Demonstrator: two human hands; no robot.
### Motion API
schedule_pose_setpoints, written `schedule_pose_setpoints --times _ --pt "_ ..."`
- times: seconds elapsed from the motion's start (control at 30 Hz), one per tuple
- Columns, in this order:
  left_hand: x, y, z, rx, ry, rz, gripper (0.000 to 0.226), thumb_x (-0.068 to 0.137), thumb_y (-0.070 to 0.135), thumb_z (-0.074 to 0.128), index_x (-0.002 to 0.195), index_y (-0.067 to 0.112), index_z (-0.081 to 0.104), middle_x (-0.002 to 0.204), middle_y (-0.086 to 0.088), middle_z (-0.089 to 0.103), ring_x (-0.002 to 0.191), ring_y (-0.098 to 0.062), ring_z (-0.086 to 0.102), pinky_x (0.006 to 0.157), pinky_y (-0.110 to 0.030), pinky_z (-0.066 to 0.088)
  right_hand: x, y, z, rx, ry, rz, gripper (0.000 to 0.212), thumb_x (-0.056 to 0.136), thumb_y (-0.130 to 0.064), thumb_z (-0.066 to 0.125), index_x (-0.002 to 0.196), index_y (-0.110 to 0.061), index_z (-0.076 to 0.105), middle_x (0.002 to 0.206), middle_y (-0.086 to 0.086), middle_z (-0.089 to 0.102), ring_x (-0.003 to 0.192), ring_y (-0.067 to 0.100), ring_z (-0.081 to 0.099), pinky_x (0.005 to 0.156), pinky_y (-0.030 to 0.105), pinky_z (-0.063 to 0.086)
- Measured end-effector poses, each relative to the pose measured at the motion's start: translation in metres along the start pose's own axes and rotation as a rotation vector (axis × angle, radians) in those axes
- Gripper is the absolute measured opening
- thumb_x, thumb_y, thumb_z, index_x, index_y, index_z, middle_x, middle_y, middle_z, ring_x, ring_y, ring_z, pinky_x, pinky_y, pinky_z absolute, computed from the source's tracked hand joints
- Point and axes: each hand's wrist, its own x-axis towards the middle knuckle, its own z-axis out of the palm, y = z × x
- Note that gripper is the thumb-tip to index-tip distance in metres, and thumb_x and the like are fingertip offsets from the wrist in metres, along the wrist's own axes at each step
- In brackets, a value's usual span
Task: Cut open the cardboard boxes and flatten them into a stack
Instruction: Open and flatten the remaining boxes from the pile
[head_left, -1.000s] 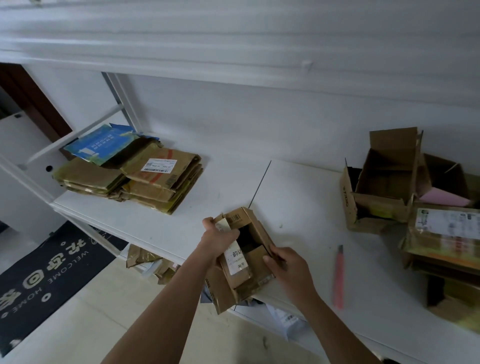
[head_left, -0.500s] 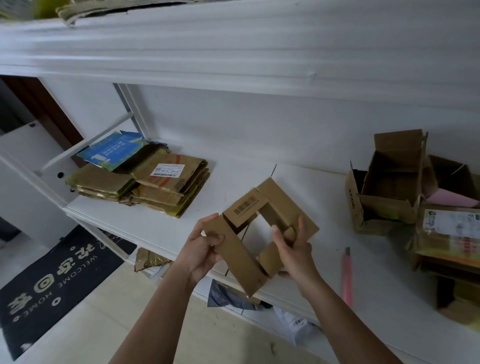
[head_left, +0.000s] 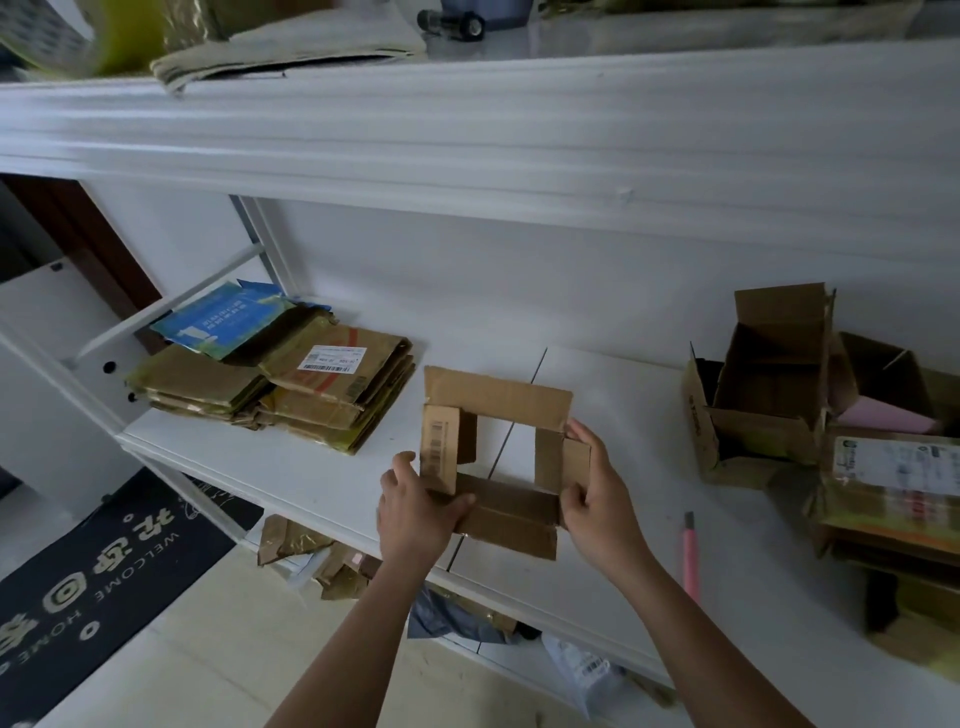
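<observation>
A small brown cardboard box (head_left: 496, 397), opened at both ends so the white shelf shows through its middle, hangs just above the shelf with its flaps spread. My left hand (head_left: 415, 512) grips its lower left corner, thumb on the near flap. My right hand (head_left: 597, 491) pinches its right wall. A stack of flattened boxes (head_left: 291, 387) lies at the left of the shelf, a blue one at its back. A pink box cutter (head_left: 690, 558) lies on the shelf right of my right forearm.
Several opened and taped boxes (head_left: 769, 400) crowd the right end of the white shelf (head_left: 311, 467). An upper shelf (head_left: 467, 130) overhangs, with bags on top. Cardboard scraps (head_left: 306, 551) and packages sit below. A black doormat (head_left: 93, 571) lies on the floor at left.
The box went from a closed-bottom carton held near the shelf edge to an open square tube, turned level and moved farther over the shelf. Both hands shifted to its lower corners.
</observation>
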Motion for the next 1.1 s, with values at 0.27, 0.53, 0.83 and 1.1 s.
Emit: schedule_pose_setpoints --times 0.27,0.53,0.83,1.1 --pt "0.014 -0.003 -0.008 -0.359 0.081 -0.039 0.021 0.096 0.013 0.050 0.115 0.012 0.058 0.100 0.003 0.064 0.086 -0.014 0.060 0.068 -0.027 0.049 -0.006 -0.002 -0.007 -0.094 -0.015 -0.245 0.086 0.091 0.015 0.048 0.147 -0.045 0.022 0.158 -0.015 0.026 0.129 0.007 0.049 0.101 0.011 0.040" --pt "0.010 -0.079 -0.015 -1.266 -0.317 -0.655 0.028 0.068 -0.001 0.028 0.084 0.001 0.052 0.079 -0.016 0.057 0.066 -0.028 0.055 0.057 -0.034 0.049 -0.016 0.053 -0.004 -0.590 -0.506 -0.076 0.084 0.085 0.013 0.052 0.132 -0.056 0.041 0.153 -0.021 0.034 0.098 -0.011 0.054 0.068 0.011 0.049" --pt "0.018 -0.092 0.003 -0.168 -0.160 -0.368 0.019 0.092 0.019 0.066 0.103 0.004 0.064 0.100 -0.014 0.066 0.090 -0.026 0.062 0.079 -0.041 0.055 -0.011 0.061 0.032 -0.498 -0.580 0.256 0.023 0.087 -0.019 0.049 0.100 -0.027 0.066 0.110 -0.002 0.065 0.096 0.012 0.059 0.081 0.030 0.049" --pt "0.019 -0.098 0.029 0.555 -0.455 0.209 0.077 0.097 0.039 0.053 0.156 0.039 0.003 0.165 0.008 -0.003 0.152 -0.024 0.001 0.119 -0.060 0.001 -0.011 0.088 0.057 -0.839 -0.482 0.105 0.077 0.093 -0.068 0.038 0.155 -0.035 0.009 0.163 -0.003 -0.006 0.150 0.026 -0.001 0.120 0.052 0.008"
